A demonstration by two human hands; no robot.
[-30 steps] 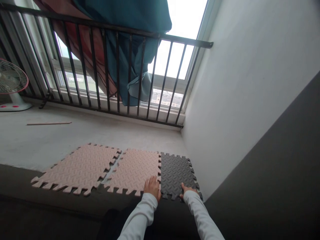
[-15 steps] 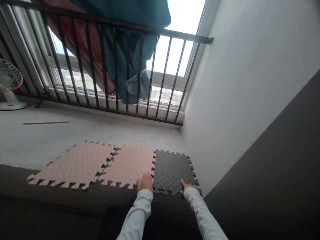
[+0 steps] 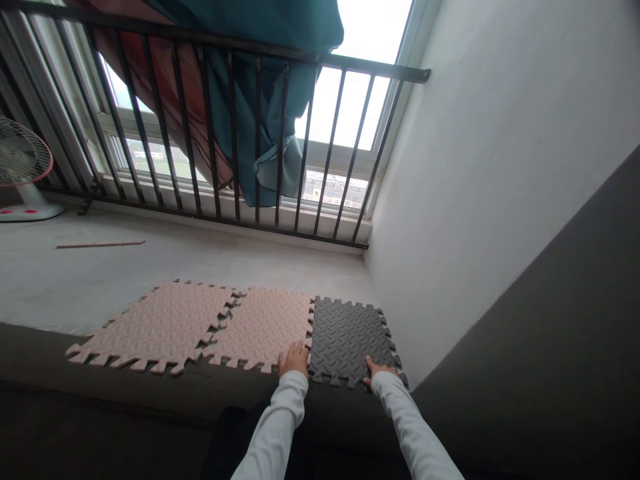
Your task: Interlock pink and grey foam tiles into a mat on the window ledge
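Observation:
My left hand (image 3: 294, 360) lies flat with its fingers stretched over the front right corner of the middle pink foam mat tile (image 3: 265, 327), beside the seam with the dark grey foam tile (image 3: 350, 337). On the grey tile's front right corner rests my right hand (image 3: 381, 371), thumb spread away from the fingers, which reach toward the tile's right edge; the fingertips are partly hidden. The grey tile's left teeth meet the middle tile along a tight seam. Further left, another pink foam tile (image 3: 160, 320) lies against the middle one, with small gaps showing between their teeth.
The tiles lie along the front edge of a pale ledge (image 3: 210, 257). A white wall (image 3: 460, 187) rises on the right. Behind are a black railing (image 3: 250, 223) and a hanging curtain (image 3: 275, 33). A thin stick (image 3: 100, 245) and a fan (image 3: 33, 210) are at left.
The view has shifted slightly, so the whole scene sits a little further right. Both hands keep their places on the tiles, and the seam between grey and pink looks much the same.

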